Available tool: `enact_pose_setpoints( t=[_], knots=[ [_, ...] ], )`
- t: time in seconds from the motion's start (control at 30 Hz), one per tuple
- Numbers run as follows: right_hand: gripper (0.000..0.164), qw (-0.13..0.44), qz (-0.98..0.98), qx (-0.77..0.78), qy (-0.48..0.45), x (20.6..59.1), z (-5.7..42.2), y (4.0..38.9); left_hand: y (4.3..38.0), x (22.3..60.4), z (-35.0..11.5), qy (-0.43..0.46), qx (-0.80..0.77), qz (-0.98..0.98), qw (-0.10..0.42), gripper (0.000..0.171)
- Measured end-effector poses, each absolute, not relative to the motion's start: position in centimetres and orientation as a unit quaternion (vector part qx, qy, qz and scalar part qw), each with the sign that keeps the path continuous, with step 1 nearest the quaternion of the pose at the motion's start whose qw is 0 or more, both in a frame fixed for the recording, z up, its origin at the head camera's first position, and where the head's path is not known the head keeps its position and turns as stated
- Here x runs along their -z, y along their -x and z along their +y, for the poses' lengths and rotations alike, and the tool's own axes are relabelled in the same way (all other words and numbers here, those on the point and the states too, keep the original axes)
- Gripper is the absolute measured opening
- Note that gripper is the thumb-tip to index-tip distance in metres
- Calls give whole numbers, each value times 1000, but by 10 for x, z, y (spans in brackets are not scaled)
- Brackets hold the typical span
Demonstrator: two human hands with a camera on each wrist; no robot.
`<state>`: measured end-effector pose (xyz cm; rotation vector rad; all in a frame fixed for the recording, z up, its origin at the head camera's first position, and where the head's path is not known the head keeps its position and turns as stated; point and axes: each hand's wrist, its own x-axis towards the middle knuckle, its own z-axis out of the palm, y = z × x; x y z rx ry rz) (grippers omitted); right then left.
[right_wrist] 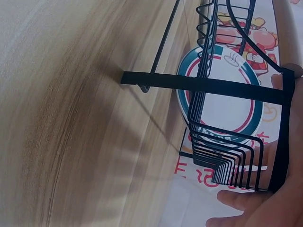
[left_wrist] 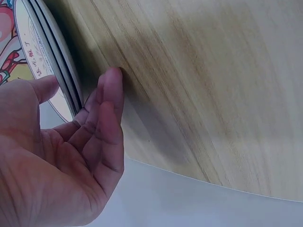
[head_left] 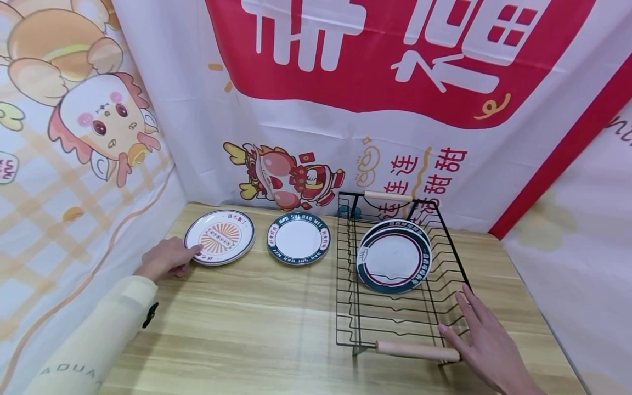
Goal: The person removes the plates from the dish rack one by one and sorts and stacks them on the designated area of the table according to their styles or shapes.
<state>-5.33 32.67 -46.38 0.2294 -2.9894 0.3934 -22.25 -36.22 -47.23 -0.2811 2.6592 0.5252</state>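
Observation:
My left hand (head_left: 170,257) is at the near-left edge of a small stack of white plates (head_left: 222,236) with an orange printed centre and dark rims. In the left wrist view, the thumb (left_wrist: 46,87) presses on the top plate's face, while the other fingers bend by the rims below. Over at the right, my right hand (head_left: 486,334) rests on the side wires of a black wire dish rack (head_left: 395,318), fingers spread and fairly straight. Two overlapping plates with dark green rims, the front plate (head_left: 392,260) fully visible, lean inside the rack.
Between the stack and the rack lies a single green-rimmed plate (head_left: 298,238). The rack has wooden handles, the near handle (head_left: 417,350) at its front. Printed cloth (head_left: 291,109) hangs along the back and sides of the wooden table (head_left: 247,329).

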Motion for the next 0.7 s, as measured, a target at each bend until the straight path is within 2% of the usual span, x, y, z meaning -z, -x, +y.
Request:
enact_pose_setpoints(
  t=[0.33, 0.53, 0.7],
  knots=[
    [90, 61, -986, -130, -80, 464, 328, 55, 226, 466, -364, 111, -138, 970, 166, 70],
    [91, 73, -984, -131, -93, 464, 329, 57, 234, 457, -366, 104, -132, 981, 98, 62],
    [90, 77, -983, -135, -101, 464, 331, 59, 245, 452, -356, 97, -130, 986, 28, 66]
  ],
)
